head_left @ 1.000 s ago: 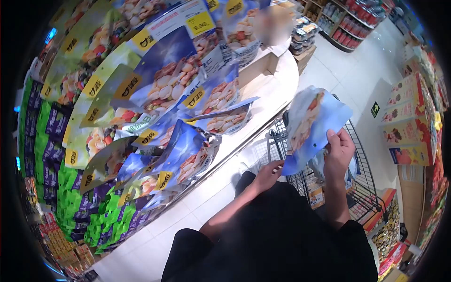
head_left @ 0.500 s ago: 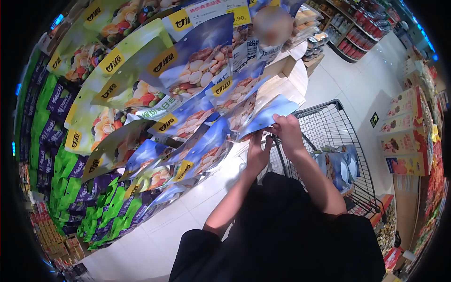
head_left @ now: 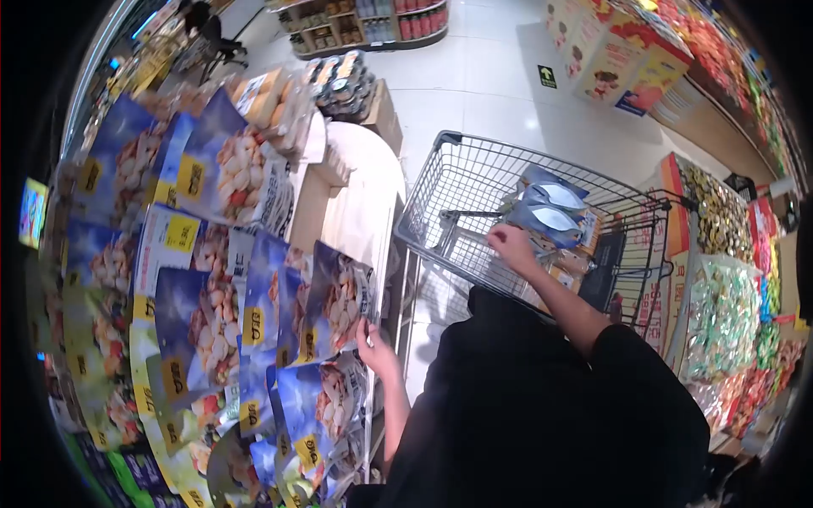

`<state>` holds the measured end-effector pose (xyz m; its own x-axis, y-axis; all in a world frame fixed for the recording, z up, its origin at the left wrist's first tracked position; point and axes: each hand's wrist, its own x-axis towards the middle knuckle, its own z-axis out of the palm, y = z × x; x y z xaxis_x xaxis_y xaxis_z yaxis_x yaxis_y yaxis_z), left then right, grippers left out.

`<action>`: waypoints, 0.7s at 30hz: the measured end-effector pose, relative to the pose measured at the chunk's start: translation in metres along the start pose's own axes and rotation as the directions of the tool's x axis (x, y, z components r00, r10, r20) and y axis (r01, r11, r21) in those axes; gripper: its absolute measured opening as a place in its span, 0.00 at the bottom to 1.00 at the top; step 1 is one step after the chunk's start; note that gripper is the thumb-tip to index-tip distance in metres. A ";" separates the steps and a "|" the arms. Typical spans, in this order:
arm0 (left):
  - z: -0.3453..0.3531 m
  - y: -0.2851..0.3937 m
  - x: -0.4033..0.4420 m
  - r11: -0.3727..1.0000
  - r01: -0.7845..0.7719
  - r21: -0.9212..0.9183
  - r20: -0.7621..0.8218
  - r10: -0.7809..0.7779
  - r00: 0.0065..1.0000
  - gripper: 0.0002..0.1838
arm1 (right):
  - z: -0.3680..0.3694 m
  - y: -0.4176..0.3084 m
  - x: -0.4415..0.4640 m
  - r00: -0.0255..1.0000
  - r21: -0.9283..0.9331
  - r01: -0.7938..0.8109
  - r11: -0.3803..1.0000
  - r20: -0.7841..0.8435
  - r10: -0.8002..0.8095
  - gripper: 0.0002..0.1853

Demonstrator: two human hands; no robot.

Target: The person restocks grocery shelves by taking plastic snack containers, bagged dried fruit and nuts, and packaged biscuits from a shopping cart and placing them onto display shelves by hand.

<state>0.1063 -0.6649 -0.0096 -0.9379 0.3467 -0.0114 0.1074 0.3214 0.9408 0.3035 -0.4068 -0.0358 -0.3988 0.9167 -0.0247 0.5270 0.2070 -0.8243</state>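
My left hand (head_left: 378, 351) is at the right edge of a blue bag of nuts (head_left: 337, 298) on the display, its fingertips closed on the bag's edge. The bag stands upright in front of similar bags. My right hand (head_left: 512, 247) hangs over the wire shopping cart (head_left: 453, 195), its fingers curled in, with nothing visible in them. Beyond that hand, several blue-and-white bags (head_left: 550, 207) lie in the cart. Packets with clear wrapping (head_left: 566, 269) lie nearer to me in it.
A pale wooden display shelf (head_left: 364, 182) curves along the left of the cart. Wrapped bread (head_left: 261, 97) and packed jars (head_left: 343, 85) stand at its far end. To the right are bins of bagged sweets (head_left: 720, 313). Pink cartons (head_left: 605, 63) stand farther back.
The view has turned right, towards the cart. My right hand has let go of the blue bag and is now over the cart. My left hand is still at a blue bag.
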 end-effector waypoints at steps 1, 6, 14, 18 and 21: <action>-0.001 -0.006 0.002 0.999 0.054 0.001 -0.004 -0.054 0.999 0.17 | -0.013 0.034 -0.002 0.987 0.031 -0.032 0.999 -0.156 0.037 0.10; -0.002 -0.014 0.014 0.976 0.213 -0.040 0.186 -0.202 0.962 0.14 | -0.056 0.120 -0.038 0.883 -0.197 -0.423 0.884 -0.306 0.355 0.08; 0.053 0.058 0.059 0.928 -0.322 0.187 0.471 0.203 0.859 0.24 | -0.048 0.129 -0.039 0.816 -0.113 -0.510 0.853 -0.378 0.437 0.26; 0.051 0.046 0.072 0.967 -0.195 0.164 0.285 0.143 0.948 0.28 | -0.079 0.148 0.018 0.789 -0.238 -0.357 0.903 -0.595 0.155 0.25; 0.047 0.042 0.067 0.974 -0.165 0.157 0.159 0.139 0.977 0.26 | -0.097 0.153 0.039 0.790 -0.163 -0.446 0.880 -0.535 0.301 0.23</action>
<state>0.0637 -0.5871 0.0130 -0.8491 0.5241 0.0661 0.3107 0.3943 0.8648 0.4413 -0.3068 -0.1076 0.2448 0.9690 0.0349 0.7639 -0.1705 -0.6224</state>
